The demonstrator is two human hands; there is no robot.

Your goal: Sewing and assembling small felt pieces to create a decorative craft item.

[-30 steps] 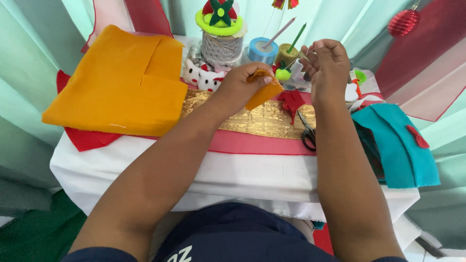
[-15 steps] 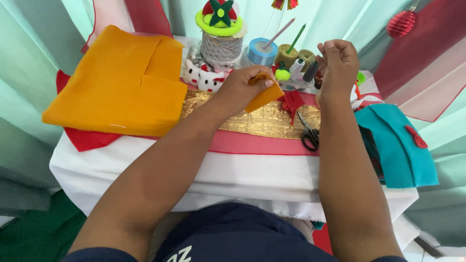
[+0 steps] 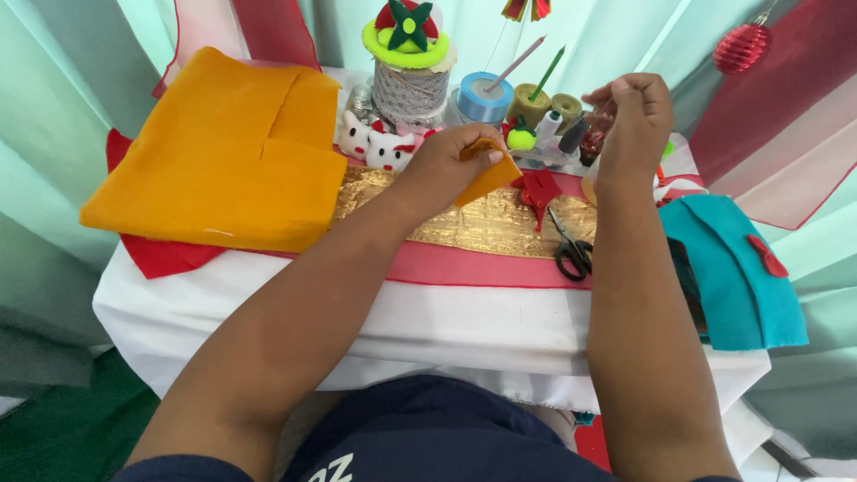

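**A:** Nearest you lay the white tablecloth, bare along its front edge, then the pink band and the gold cloth. That strip was your only open room. The black-handled scissors sat on it, just beside your right forearm, so a drop of that elbow could have caught them.

**B:** And my hands?

**A:** Your left hand was pinched shut on the small orange felt piece, held above the gold cloth, close to the red felt star. Your right hand was raised with fingertips bunched together; what they gripped was too small to tell, perhaps thread. I'd judge a steady pinch near the felt's edge, with wrists low, suited the work best.

**B:** And farther out?

**A:** Left, the big folded orange felt overhung the table edge; right, the teal felt drooped off the corner. Beyond your hands stood the crowded spools, the blue ribbon roll and the two small white plush toys, leaving little reach there.
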